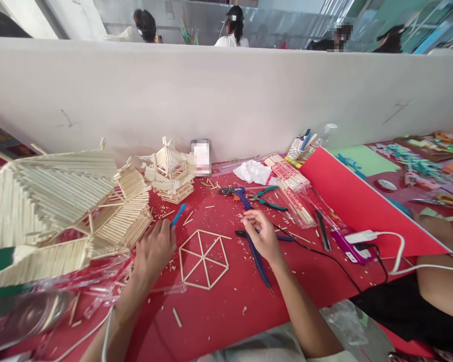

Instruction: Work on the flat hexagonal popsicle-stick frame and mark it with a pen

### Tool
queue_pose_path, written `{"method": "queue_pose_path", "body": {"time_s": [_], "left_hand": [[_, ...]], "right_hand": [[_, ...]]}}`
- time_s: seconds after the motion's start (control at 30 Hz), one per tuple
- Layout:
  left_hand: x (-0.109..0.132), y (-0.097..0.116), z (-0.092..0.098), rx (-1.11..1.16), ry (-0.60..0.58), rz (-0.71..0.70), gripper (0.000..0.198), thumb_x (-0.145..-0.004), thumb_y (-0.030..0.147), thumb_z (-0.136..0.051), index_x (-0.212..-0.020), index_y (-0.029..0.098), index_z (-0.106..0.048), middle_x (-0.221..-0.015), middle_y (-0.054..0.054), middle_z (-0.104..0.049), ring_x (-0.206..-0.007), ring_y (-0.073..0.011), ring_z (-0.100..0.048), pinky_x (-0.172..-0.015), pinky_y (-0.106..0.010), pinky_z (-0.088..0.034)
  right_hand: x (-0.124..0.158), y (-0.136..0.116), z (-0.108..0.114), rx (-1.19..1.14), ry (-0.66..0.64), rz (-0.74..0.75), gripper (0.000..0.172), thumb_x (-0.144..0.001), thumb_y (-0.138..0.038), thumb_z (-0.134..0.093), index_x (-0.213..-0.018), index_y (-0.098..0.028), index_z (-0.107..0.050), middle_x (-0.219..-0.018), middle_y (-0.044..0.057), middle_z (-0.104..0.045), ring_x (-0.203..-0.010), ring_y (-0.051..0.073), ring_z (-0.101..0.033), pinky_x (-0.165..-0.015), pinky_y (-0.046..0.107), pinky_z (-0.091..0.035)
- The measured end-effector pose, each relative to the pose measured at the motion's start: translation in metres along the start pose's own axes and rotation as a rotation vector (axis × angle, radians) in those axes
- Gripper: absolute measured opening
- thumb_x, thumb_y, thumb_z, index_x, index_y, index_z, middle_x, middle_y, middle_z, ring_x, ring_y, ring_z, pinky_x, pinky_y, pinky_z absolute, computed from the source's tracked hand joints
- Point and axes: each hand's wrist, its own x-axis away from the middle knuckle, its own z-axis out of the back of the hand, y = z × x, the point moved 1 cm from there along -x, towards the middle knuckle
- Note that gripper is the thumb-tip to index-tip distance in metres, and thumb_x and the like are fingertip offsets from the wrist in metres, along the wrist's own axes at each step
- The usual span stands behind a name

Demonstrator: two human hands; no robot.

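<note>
My left hand (156,249) is closed at the left of a flat hexagon frame of wooden sticks (204,257). A slim blue stick-shaped thing (178,215) juts from its fingers; its lower part is hidden. The frame lies on the red tabletop (211,322), with spokes meeting in the middle. Right of the frame, my right hand (263,236) is raised with thumb and fingers pinched. Whatever is between them, if anything, is too small to make out. Beneath that hand lie dark-blue-handled pliers (259,266). A blue glue gun (241,195) rests just beyond it.
A large stick-built pavilion model (68,201) fills the left, with a smaller one (169,171) behind. Green-handled pliers (268,198), packaged sticks (292,188) and a purple power strip (351,246) with cables lie right. A white partition (211,95) closes the back. Another person's arm (438,271) shows at right.
</note>
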Motion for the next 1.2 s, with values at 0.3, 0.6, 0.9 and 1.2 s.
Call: {"method": "queue_pose_path", "body": {"time_s": [0.3,0.6,0.9,1.2], "left_hand": [[0.006,0.009,-0.012,0.253,-0.038,-0.304,0.034,-0.104,0.034,-0.047,-0.131,0.019,-0.060,-0.129,-0.017,-0.065,-0.118,-0.0313,-0.062,-0.103,-0.046,-0.049],[0.026,0.031,-0.032,0.395,-0.216,-0.380,0.071,-0.101,0.053,-0.055,-0.158,0.018,-0.032,-0.154,-0.020,-0.048,-0.139,-0.0356,-0.050,-0.113,-0.052,-0.044],[0.023,0.028,0.008,0.354,-0.428,-0.867,0.036,-0.096,0.028,-0.066,-0.132,0.024,-0.062,-0.123,-0.010,-0.065,-0.109,-0.0272,-0.065,-0.096,-0.040,-0.052],[0.022,0.032,-0.005,0.314,-0.414,-0.892,0.027,-0.094,0.008,-0.056,-0.116,0.020,-0.066,-0.119,-0.011,-0.066,-0.100,-0.0248,-0.065,-0.089,-0.036,-0.051]], "right_hand": [[0.000,0.011,0.015,0.528,-0.190,0.157,0.021,-0.096,-0.035,-0.059,-0.114,-0.022,-0.061,-0.109,0.009,-0.066,-0.106,0.028,-0.062,-0.097,0.044,-0.049],[0.014,-0.004,0.006,0.829,-0.302,0.216,0.030,-0.093,-0.026,-0.070,-0.122,-0.020,-0.065,-0.124,0.013,-0.060,-0.120,0.032,-0.056,-0.106,0.049,-0.042],[0.006,-0.039,-0.020,0.712,-0.821,0.439,0.012,-0.100,-0.017,-0.063,-0.107,-0.021,-0.072,-0.103,0.007,-0.070,-0.100,0.022,-0.066,-0.091,0.035,-0.045],[0.002,-0.039,-0.026,0.803,-0.798,0.460,0.018,-0.098,-0.009,-0.059,-0.094,-0.018,-0.074,-0.098,0.007,-0.073,-0.091,0.021,-0.068,-0.083,0.032,-0.045]]}}
